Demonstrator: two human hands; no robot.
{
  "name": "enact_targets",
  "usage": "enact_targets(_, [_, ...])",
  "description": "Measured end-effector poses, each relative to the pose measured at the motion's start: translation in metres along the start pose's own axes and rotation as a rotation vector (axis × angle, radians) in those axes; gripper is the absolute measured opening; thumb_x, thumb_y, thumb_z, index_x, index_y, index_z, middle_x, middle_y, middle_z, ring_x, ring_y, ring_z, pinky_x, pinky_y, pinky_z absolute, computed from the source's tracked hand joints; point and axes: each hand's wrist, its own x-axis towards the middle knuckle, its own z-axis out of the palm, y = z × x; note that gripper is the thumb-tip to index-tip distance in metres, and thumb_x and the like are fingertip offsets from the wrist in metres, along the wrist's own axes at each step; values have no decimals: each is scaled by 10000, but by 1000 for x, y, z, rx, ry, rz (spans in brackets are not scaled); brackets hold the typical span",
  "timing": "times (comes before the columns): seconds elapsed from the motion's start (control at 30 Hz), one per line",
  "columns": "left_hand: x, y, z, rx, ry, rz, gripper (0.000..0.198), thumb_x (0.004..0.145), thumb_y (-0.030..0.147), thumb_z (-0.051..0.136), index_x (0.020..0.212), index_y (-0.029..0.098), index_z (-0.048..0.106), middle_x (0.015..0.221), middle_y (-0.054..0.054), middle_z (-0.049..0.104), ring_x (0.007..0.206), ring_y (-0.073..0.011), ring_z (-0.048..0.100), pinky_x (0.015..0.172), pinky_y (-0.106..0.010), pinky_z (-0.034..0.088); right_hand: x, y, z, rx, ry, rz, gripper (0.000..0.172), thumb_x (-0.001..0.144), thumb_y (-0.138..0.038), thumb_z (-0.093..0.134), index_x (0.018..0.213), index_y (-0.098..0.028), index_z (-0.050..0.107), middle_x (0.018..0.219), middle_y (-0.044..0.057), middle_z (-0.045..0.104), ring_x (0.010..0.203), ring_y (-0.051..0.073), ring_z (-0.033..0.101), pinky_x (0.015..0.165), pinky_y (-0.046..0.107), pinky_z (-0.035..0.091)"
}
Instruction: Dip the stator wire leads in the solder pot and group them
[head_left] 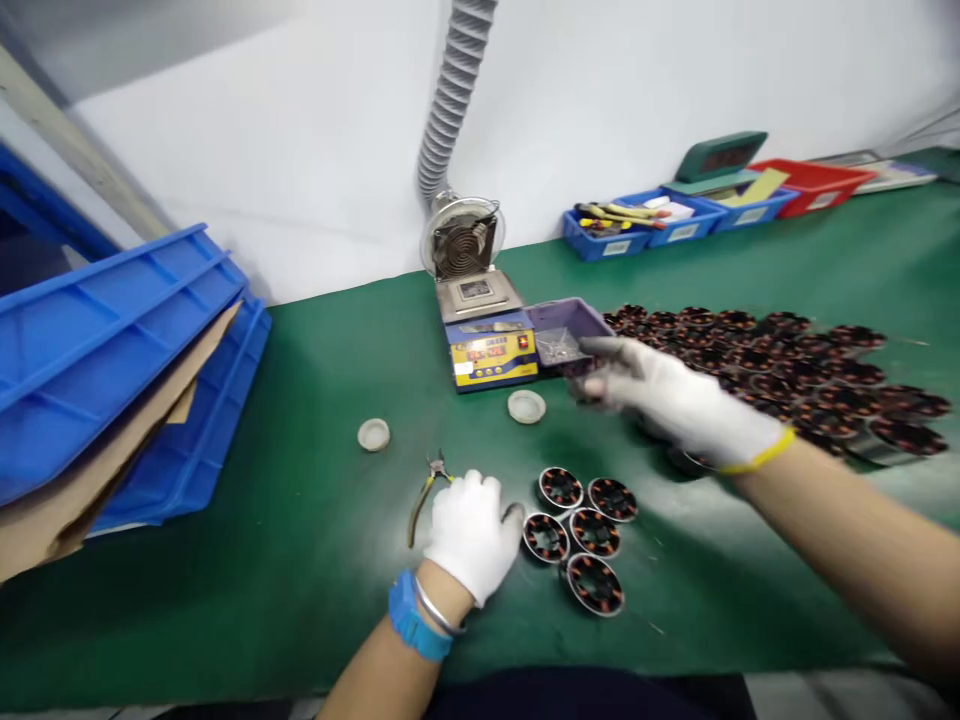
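My left hand (476, 530), in a white glove, rests on the green bench, its fingers curled, beside yellow-handled cutters (426, 498). What its fingers may hold is hidden. Just right of it stand several round metal rings with copper windings (547, 538). My right hand (656, 388), gloved and blurred, is over the bench in front of a purple bin (571, 318) with small metal pieces in it. Motion blur hides whether its fingers hold anything. Behind and right of that hand lies a large group of similar wound rings (784, 365).
A blue and yellow heating unit (491, 350) stands under a grey duct hose (456, 90). Two small round dishes (373, 435) sit in front. Large blue crates (112, 340) with cardboard lean at left. Blue bins (611, 240) and a red bin (814, 187) line the wall.
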Motion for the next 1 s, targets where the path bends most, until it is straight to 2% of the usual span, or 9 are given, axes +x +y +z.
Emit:
enact_targets(0.13, [0,-2,-6,35,-41,-124,359,994,464,484,957,169,683,1023,-158,736,999,-339,729,859,-412,534,-56,37,32,64,38,158,552,808,-385,651,1304,-185,518,840,67,697,761,211,692,702,362,616])
enact_targets(0.27, [6,-5,-8,36,-50,-227,382,996,499,460,952,181,667,1024,-169,762,972,-333,744,794,-383,522,-79,48,50,119,61,181,449,824,-476,645,1187,-216,595,1107,109,722,948,234,726,808,394,631])
enact_targets(0.37, [8,-4,-8,36,-33,-237,374,1012,470,427,931,191,662,1009,-160,771,963,-328,746,772,-371,508,-94,44,41,136,32,88,525,864,-535,588,1295,-236,587,1284,110,683,1133,254,698,932,420,617])
enact_targets(0.53, [10,0,-6,-28,70,-255,304,1012,408,450,911,205,652,1043,-128,771,1007,-294,736,799,-342,501,-108,54,0,-557,388,-80,494,885,-455,534,1296,-201,633,1304,176,655,1252,365,607,1095,546,500])
enact_targets(0.67, [11,-4,1,-164,205,-218,209,966,364,529,907,217,666,1016,-99,773,1009,-271,725,851,-343,519,-105,73,-15,-857,394,-94,434,857,-321,518,1243,-205,676,1146,167,713,1173,384,621,1102,642,428])
enact_targets(0.77, [9,-10,10,-450,460,-92,188,913,377,584,880,222,684,925,-75,770,923,-240,719,866,-347,538,-108,72,-13,-818,430,-80,384,882,-347,496,1205,-281,693,1189,111,718,1165,373,630,1134,671,398])
enact_targets(0.87, [2,-11,13,-936,625,-3,316,907,503,593,859,202,675,791,-54,731,677,-177,664,682,-305,546,-114,48,-4,-542,376,-91,397,878,-423,543,1232,-320,691,1299,81,683,1262,378,601,1091,632,493])
enact_targets(0.93, [-3,-7,11,-1271,519,-44,429,899,609,590,882,185,655,757,-47,713,523,-126,578,503,-250,461,-117,23,7,-345,234,-185,438,862,-449,597,1279,-344,680,1370,50,648,1349,354,563,1085,579,537])
enact_targets(1.0, [-6,-1,8,-1518,249,-66,571,864,737,569,975,183,651,760,-48,712,451,-108,538,399,-220,360,-116,-5,21,-225,73,-322,465,847,-450,634,1305,-382,675,1402,22,629,1417,335,513,1117,557,534])
